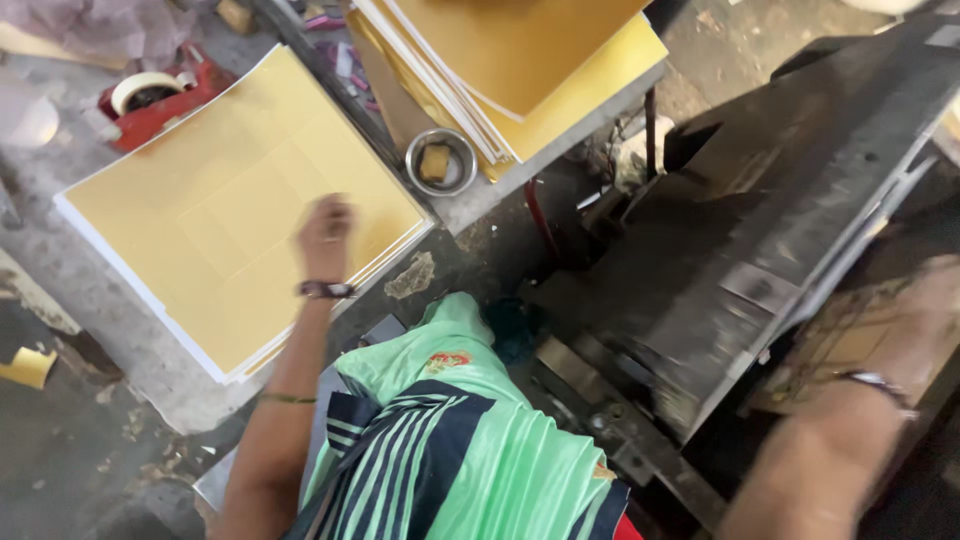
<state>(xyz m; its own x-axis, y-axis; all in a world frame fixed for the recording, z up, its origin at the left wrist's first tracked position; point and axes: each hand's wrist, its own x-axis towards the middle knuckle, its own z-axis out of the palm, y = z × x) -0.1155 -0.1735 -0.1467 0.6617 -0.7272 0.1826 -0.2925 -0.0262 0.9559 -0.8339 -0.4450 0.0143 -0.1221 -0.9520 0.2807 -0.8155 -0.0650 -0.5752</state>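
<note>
My left hand [325, 235] lies knuckles-up on the near right part of a thick stack of yellow sheets [190, 190] on the bench. Its fingers curl down onto the top sheet and are hidden from view. A dark watch band sits on that wrist. My right hand [925, 305] is blurred at the far right, against the right end of a brown card sheet [845, 345] with cut lines. The sheet lies tilted over the bed of a dark metal press [760, 210]. My green and navy striped clothing [450, 440] fills the bottom centre.
A second pile of yellow sheets [540, 60] overhangs the bench at the top. A small steel bowl [441, 160] stands between the two piles. A red tape dispenser [150, 95] sits at the back left. A yellow scrap [28, 367] lies on the grimy floor.
</note>
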